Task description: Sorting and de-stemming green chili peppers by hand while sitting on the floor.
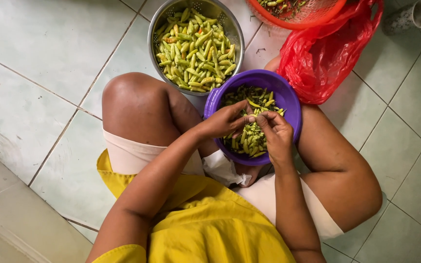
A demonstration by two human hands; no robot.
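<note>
**Both hands pinch one chili over a purple bowl**

Head view: the person sits on a tiled floor (35,73) with knees apart, and a purple bowl (288,97) rests between the legs. The left hand (222,122) and right hand (276,134) meet above the bowl's middle. The fingers (242,113) of the left hand are pressed together in a pinch on one end of a small green chili (253,103); the right fingers pinch close against them from the other side, tips nearly touching. Whether the right fingers grip the same chili or its stem I cannot tell.

Directly beneath the fingers lies the bowl's heap of green chilies (249,139), filling it to about mid-height. Beyond the left fingers, past the left knee, stands a metal colander (235,29) piled with paler yellow-green chilies, its rim touching the purple bowl. Beyond the right fingers a crumpled red bag (322,58) lies against the bowl's far side, and behind it the edge of an orange basket (298,17) shows. Well off past the bag, a pale mug (410,17) lies on the tiles.
</note>
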